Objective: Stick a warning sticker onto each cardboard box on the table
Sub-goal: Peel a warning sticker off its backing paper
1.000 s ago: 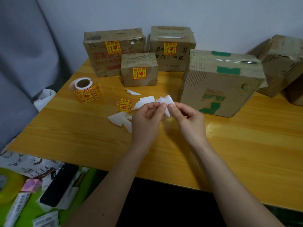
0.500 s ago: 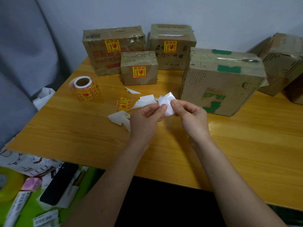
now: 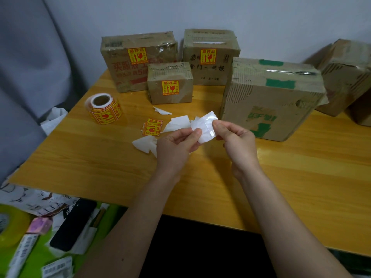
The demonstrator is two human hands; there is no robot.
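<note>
My left hand (image 3: pixel 176 145) and my right hand (image 3: pixel 234 141) pinch a white sticker sheet (image 3: pixel 205 127) between them above the table (image 3: pixel 301 177); its white back faces me. A large cardboard box with green tape (image 3: pixel 273 97) stands just behind it and shows no sticker. Three boxes at the back carry yellow-red warning stickers: a wide one (image 3: pixel 138 61), a small one (image 3: pixel 170 83) and a tall one (image 3: pixel 210 55). The sticker roll (image 3: pixel 103 108) lies at the left. A loose sticker (image 3: pixel 152 127) lies near my left hand.
White backing scraps (image 3: pixel 146 145) litter the table around my hands. More cardboard boxes (image 3: pixel 345 77) stand at the far right. Below the table's left edge lie a black phone (image 3: pixel 74 223), a tape roll (image 3: pixel 10 223) and papers. A grey curtain (image 3: pixel 30 67) hangs at the left.
The white sheet between my fingers has lifted a little and spread wider. Both hands stay close together over the same spot of the table.
</note>
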